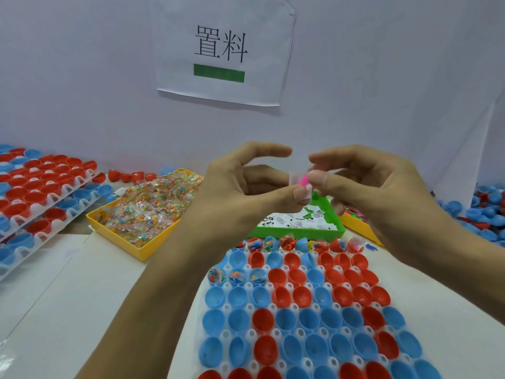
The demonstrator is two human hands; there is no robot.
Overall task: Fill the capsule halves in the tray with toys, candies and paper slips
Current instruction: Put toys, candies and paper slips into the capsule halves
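Observation:
My left hand (246, 187) and my right hand (363, 181) are raised above the tray, thumbs and fingers pinching a small clear packet with a pink toy (302, 181) between them. Below lies a white tray (247, 268) holding rows of red and blue capsule halves (300, 318). The far row and three blue halves (237, 276) at the left of a nearer row hold items. A yellow bin of candy packets (144, 212) stands at the left. Behind my hands is a green bin of paper slips (300, 222). A second yellow bin with toys (355, 217) sits at the right, mostly hidden.
Stacked trays of red and blue capsule halves (41, 192) lie at the far left. Loose blue and red halves (481, 214) pile up at the right edge. Loose red halves (131, 176) lie against a white wall with a paper sign (224, 50).

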